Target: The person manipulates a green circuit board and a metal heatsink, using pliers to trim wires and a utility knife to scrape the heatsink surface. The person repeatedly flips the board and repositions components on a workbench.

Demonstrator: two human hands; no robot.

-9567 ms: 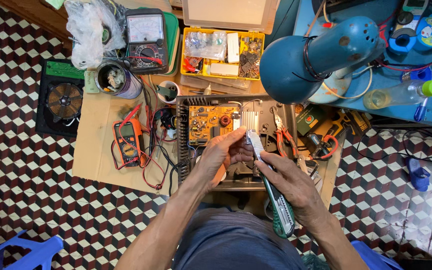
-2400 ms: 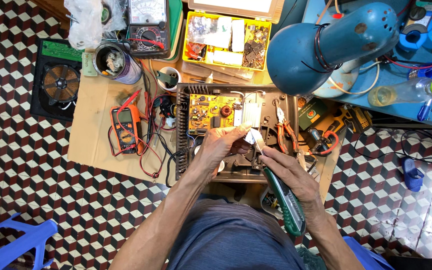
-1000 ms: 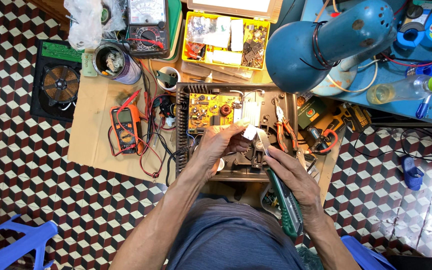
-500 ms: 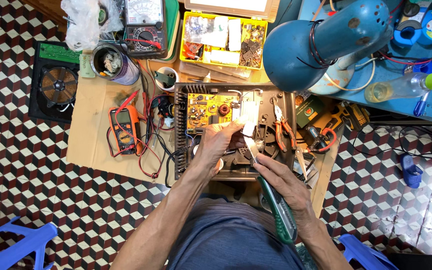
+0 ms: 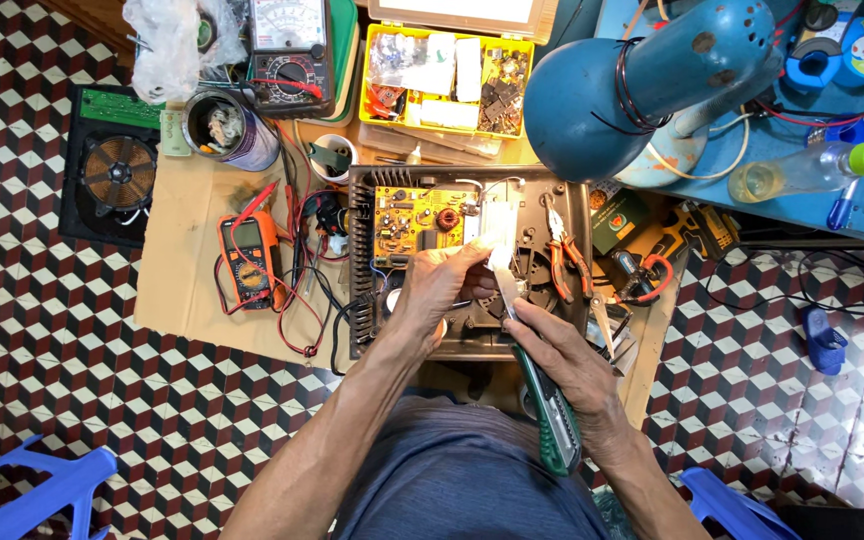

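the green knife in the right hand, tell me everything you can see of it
The utility knife has a long dark green handle, plastic by the look, with a narrow metal blade extended from its front. It lies diagonally, butt toward the person's body, blade pointing up and left over the opened appliance. The right hand grips the handle along its upper half; the lower end sticks out free. The blade tip meets a small white piece pinched by the left hand. Whether the edge is cutting it cannot be told.

Glossy blue metal lamp shade (image 5: 607,95), matt cardboard sheet (image 5: 187,250)
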